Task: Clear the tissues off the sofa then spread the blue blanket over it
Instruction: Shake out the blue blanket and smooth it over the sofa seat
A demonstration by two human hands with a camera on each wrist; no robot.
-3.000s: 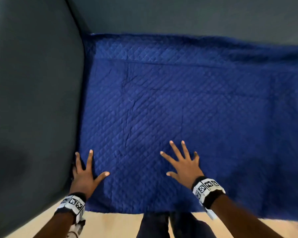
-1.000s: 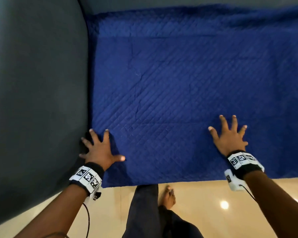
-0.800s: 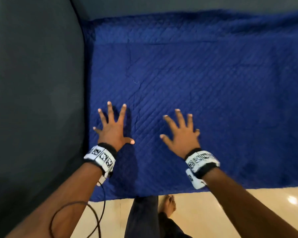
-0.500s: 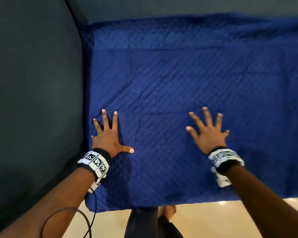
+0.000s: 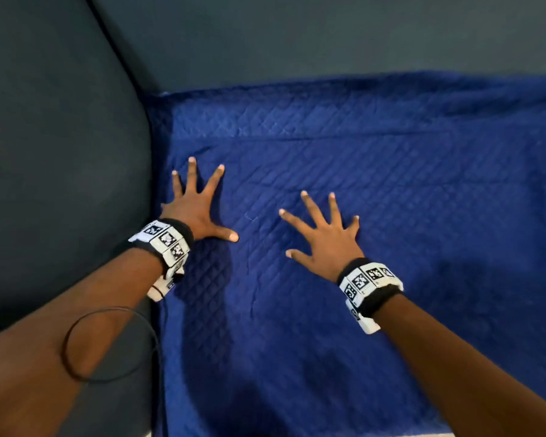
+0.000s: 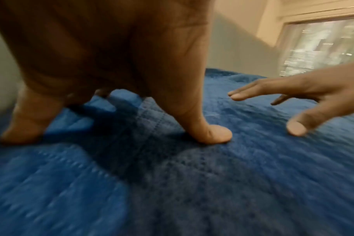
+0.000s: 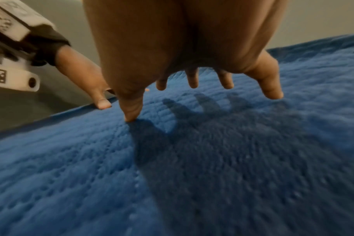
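The quilted blue blanket point(image 5: 375, 247) lies spread flat over the seat of the dark grey sofa point(image 5: 60, 152), reaching up to the backrest. My left hand point(image 5: 199, 203) rests on the blanket beside the armrest, fingers spread and straight, thumb pressing the cloth point(image 6: 212, 135). My right hand point(image 5: 322, 238) is to its right with fingers splayed; in the right wrist view its fingers point(image 7: 192, 81) hover just above the blanket point(image 7: 192, 175), with the thumb tip touching it. No tissues are in view.
The sofa armrest point(image 5: 44, 216) rises on the left and the backrest point(image 5: 328, 36) runs along the top. A black cable point(image 5: 108, 342) loops over my left forearm. A strip of pale floor point(image 5: 429, 434) shows at the bottom edge.
Both hands have slid further up the blanket toward the backrest, and my right hand has moved in to the left. The view has moved closer to the sofa.
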